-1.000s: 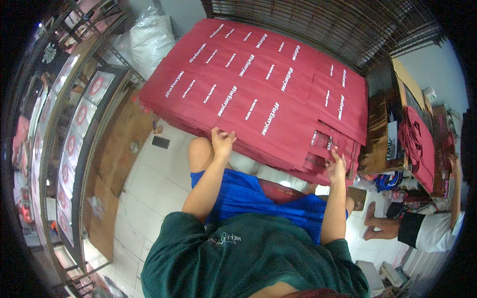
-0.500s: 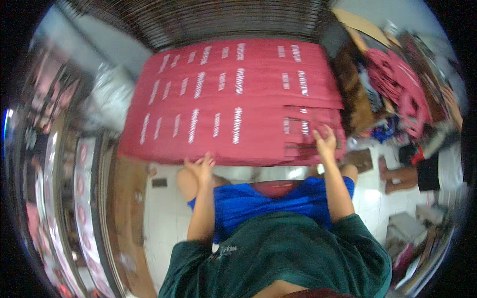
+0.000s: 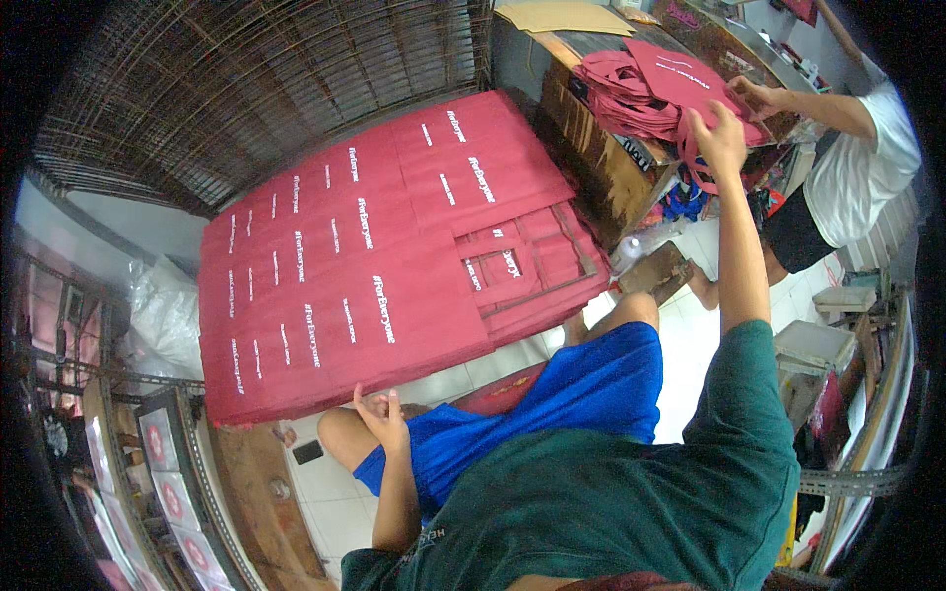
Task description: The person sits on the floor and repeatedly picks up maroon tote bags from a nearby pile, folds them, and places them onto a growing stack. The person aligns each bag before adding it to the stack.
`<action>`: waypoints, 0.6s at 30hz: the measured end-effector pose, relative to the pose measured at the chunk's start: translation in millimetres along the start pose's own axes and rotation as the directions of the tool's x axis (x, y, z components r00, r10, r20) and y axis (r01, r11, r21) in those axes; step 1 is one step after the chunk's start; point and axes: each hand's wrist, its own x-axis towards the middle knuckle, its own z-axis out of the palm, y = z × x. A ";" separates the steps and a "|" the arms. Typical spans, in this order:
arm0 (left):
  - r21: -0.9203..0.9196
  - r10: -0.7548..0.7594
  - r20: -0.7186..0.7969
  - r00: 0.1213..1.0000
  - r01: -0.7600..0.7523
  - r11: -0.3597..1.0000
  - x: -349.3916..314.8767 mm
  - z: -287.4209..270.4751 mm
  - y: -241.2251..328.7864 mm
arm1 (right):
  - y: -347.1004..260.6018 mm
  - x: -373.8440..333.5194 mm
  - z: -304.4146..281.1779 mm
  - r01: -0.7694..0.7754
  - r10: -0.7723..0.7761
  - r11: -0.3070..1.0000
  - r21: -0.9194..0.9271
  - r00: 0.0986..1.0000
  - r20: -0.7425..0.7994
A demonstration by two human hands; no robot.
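Red fabric bags (image 3: 296, 340) with white print lie in overlapping rows over the wide surface before me. At its near right corner, part of the rows is absent and bars with red cloth beneath show. My left hand (image 3: 384, 422) is open at the near edge of the bags, fingers loosely apart. Stretched far out to the right, my right hand (image 3: 724, 146) is open, thumb and fingers apart, at a heap of red bags with handles (image 3: 623, 97). One printed red bag (image 3: 675, 77) lies on top of the heap. Whether my right fingers touch it I cannot tell.
A co-worker's hand (image 3: 757, 97) is on the same heap, close to mine. The heap rests on a wooden table (image 3: 570, 103). A wire rack (image 3: 296, 89) hangs over the far side. Clear plastic wrapping (image 3: 163, 315) and shelving (image 3: 158, 433) stand left.
My right hand has left the near right corner of the laid-out bags and reached right to the heap. My view has turned right. My left hand stays by the near edge.
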 end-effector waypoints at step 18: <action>0.171 0.017 0.197 0.980 -0.052 0.984 -23.0 25.3 29.6 | -75.2 87.5 -101.8 0.165 -0.137 0.901 -0.402 0.986 0.098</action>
